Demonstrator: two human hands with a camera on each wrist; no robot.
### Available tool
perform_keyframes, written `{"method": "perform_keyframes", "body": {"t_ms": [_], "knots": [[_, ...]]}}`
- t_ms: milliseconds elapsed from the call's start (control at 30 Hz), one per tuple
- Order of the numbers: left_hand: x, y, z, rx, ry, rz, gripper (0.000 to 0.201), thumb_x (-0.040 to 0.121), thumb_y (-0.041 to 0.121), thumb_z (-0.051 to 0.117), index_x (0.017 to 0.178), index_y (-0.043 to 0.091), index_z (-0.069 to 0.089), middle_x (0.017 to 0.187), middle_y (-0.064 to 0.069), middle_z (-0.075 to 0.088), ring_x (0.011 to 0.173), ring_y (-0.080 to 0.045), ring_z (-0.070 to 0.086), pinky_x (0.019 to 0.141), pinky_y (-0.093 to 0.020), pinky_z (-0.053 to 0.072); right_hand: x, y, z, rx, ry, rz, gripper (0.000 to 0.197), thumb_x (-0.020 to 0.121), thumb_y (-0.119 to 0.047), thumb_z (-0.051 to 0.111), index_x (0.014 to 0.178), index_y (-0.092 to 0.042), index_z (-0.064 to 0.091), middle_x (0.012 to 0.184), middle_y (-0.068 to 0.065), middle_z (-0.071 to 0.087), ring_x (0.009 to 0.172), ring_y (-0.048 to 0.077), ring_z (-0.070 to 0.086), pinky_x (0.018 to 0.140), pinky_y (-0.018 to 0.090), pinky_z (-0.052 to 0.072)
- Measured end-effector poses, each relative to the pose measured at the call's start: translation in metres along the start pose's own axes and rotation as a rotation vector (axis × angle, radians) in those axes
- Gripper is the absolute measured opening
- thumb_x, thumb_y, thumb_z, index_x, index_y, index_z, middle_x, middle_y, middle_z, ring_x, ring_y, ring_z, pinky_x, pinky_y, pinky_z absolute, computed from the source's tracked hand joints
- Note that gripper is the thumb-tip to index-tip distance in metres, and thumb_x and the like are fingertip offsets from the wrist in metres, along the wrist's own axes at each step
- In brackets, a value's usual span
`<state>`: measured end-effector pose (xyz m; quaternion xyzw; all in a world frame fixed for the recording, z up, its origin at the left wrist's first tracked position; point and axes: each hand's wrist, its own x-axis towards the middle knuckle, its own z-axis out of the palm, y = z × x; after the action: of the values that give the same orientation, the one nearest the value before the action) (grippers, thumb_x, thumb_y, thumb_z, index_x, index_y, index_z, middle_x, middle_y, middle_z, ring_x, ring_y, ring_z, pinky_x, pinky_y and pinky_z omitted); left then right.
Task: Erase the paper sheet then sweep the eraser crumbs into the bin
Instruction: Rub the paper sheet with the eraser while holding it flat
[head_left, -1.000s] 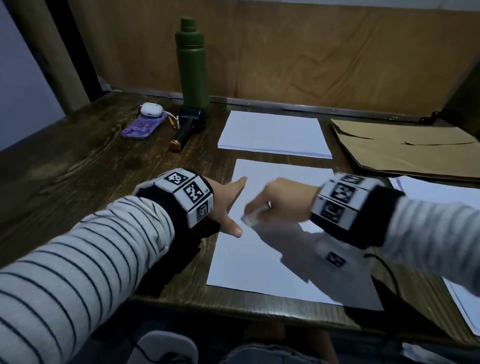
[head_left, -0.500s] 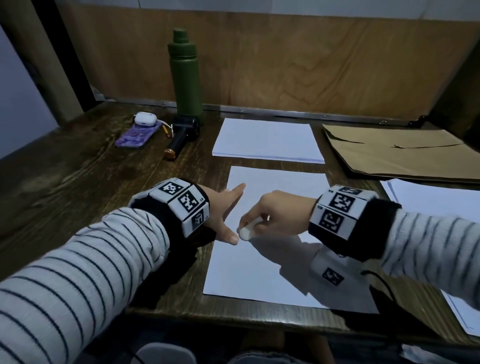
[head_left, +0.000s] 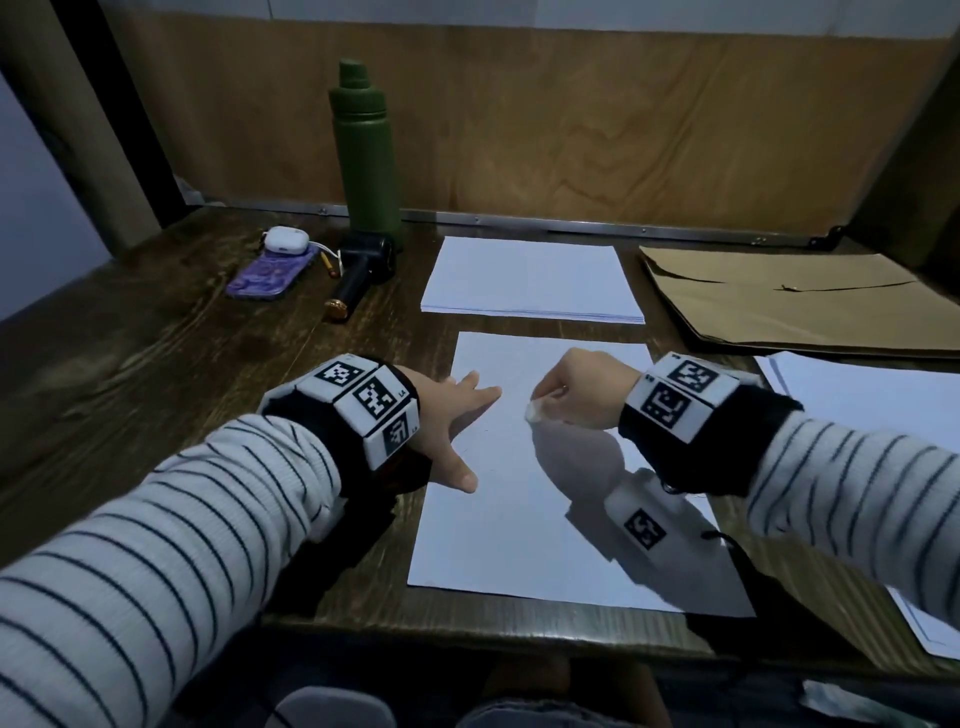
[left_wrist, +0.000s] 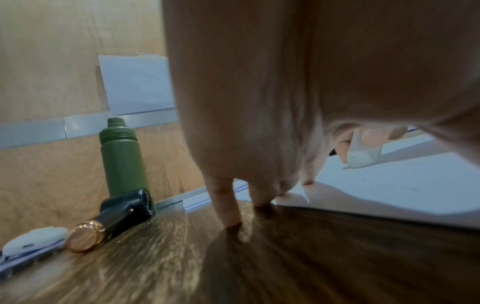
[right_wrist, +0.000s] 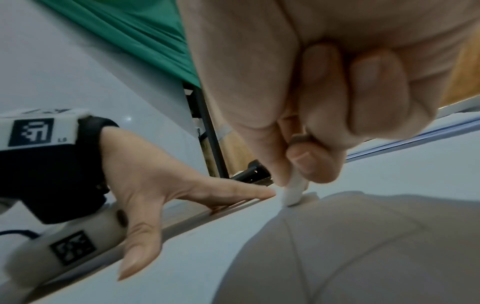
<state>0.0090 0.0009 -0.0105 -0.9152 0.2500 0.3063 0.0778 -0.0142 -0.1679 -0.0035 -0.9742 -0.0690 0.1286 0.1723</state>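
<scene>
The right hand (head_left: 576, 387) pinches a white eraser (head_left: 534, 412) between thumb and fingertips, its end on the paper sheet (head_left: 519, 519) at the desk's (head_left: 156, 364) front edge. The left hand (head_left: 447, 421) lies flat, fingers spread, pinning the sheet's left edge. The left wristband (right_wrist: 39, 131) tag seems to read "L5", though blurred.

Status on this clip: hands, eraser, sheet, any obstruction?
Left hand flat, pinning the paper sheet. Right hand pinching the eraser, tip on the sheet. No bin in view. Nothing obstructing.
</scene>
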Motion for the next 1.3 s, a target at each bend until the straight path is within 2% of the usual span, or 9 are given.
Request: {"method": "perform_keyframes", "body": {"t_ms": [67, 300, 467, 567, 667, 767, 900, 1100, 1300], "knots": [[0.002, 0.001, 0.002, 0.027, 0.005, -0.013, 0.120, 0.072, 0.062, 0.068, 0.149, 0.030, -0.019, 0.158, 0.004, -0.020, 0.148, -0.017, -0.009, 0.118, -0.042, 0.009, -0.004, -0.002, 0.005, 0.008, -0.002, 0.009, 0.019, 0.087, -0.019, 0.059, 0.097, -0.013, 0.074, 0.082, -0.001, 0.067, 0.079, 0.015, 0.056, 0.059, 0.018, 0.040], [0.003, 0.009, 0.003, 0.106, 0.007, -0.049, 0.127, 0.068, 0.065, 0.068, 0.149, 0.022, -0.022, 0.159, -0.001, -0.020, 0.148, -0.022, -0.007, 0.118, -0.043, 0.011, -0.015, -0.011, 0.006, -0.062, -0.078, -0.027, 0.024, 0.087, -0.019, 0.058, 0.106, -0.019, 0.073, 0.109, -0.002, 0.071, 0.099, 0.016, 0.062, 0.085, 0.025, 0.047], [0.002, 0.010, 0.004, 0.106, 0.025, -0.065, 0.127, 0.069, 0.064, 0.067, 0.149, 0.019, -0.021, 0.159, -0.001, -0.020, 0.149, -0.022, -0.006, 0.118, -0.041, 0.010, -0.012, -0.023, 0.013, -0.148, -0.048, -0.008, 0.028, 0.091, -0.015, 0.051, 0.114, -0.007, 0.066, 0.117, 0.012, 0.066, 0.094, 0.026, 0.058, 0.077, 0.024, 0.039], [0.004, 0.009, 0.006, 0.105, 0.027, -0.063, 0.129, 0.068, 0.067, 0.067, 0.149, 0.019, -0.021, 0.159, -0.002, -0.020, 0.149, -0.022, -0.006, 0.118, -0.042, 0.011, -0.026, -0.034, 0.023, -0.127, -0.127, -0.099, 0.028, 0.091, -0.016, 0.051, 0.113, -0.012, 0.068, 0.114, 0.006, 0.068, 0.101, 0.023, 0.062, 0.077, 0.022, 0.039], [0.003, 0.008, 0.004, 0.101, 0.019, -0.059, 0.130, 0.068, 0.066, 0.067, 0.149, 0.017, -0.021, 0.159, -0.002, -0.020, 0.148, -0.021, -0.006, 0.118, -0.040, 0.010, -0.015, -0.020, 0.006, -0.124, -0.090, -0.006, 0.028, 0.089, -0.014, 0.054, 0.112, -0.017, 0.071, 0.116, 0.002, 0.070, 0.106, 0.021, 0.063, 0.082, 0.022, 0.045], [0.000, 0.010, 0.004, 0.101, 0.026, -0.062, 0.128, 0.070, 0.066, 0.066, 0.149, 0.015, -0.021, 0.159, -0.002, -0.020, 0.149, -0.021, -0.005, 0.118, -0.038, 0.011, -0.008, -0.010, -0.001, -0.183, -0.014, 0.064, 0.030, 0.090, -0.015, 0.053, 0.115, -0.009, 0.068, 0.119, 0.010, 0.067, 0.110, 0.027, 0.061, 0.089, 0.029, 0.048], [0.001, 0.010, 0.006, 0.104, 0.041, -0.057, 0.127, 0.070, 0.066, 0.066, 0.149, 0.015, -0.020, 0.159, -0.003, -0.020, 0.148, -0.021, -0.007, 0.119, -0.040, 0.009, -0.028, -0.033, 0.021, -0.170, -0.170, -0.094, 0.030, 0.091, -0.015, 0.051, 0.117, -0.008, 0.065, 0.116, 0.013, 0.066, 0.110, 0.029, 0.061, 0.089, 0.031, 0.046], [-0.002, 0.010, 0.004, 0.108, 0.041, -0.061, 0.127, 0.070, 0.066, 0.066, 0.149, 0.015, -0.021, 0.159, -0.002, -0.020, 0.149, -0.020, -0.006, 0.118, -0.039, 0.011, 0.006, -0.011, -0.004, -0.136, -0.019, 0.086, 0.028, 0.088, -0.014, 0.053, 0.110, -0.013, 0.072, 0.116, 0.007, 0.070, 0.108, 0.024, 0.063, 0.090, 0.027, 0.049], [0.001, 0.009, 0.007, 0.107, 0.050, -0.055, 0.128, 0.069, 0.067, 0.065, 0.149, 0.015, -0.020, 0.159, -0.003, -0.018, 0.149, -0.023, -0.005, 0.120, -0.043, 0.012, -0.010, -0.032, 0.018, -0.111, -0.083, -0.021, 0.028, 0.090, -0.016, 0.052, 0.112, -0.013, 0.070, 0.114, 0.006, 0.069, 0.107, 0.024, 0.063, 0.084, 0.026, 0.046]]}}
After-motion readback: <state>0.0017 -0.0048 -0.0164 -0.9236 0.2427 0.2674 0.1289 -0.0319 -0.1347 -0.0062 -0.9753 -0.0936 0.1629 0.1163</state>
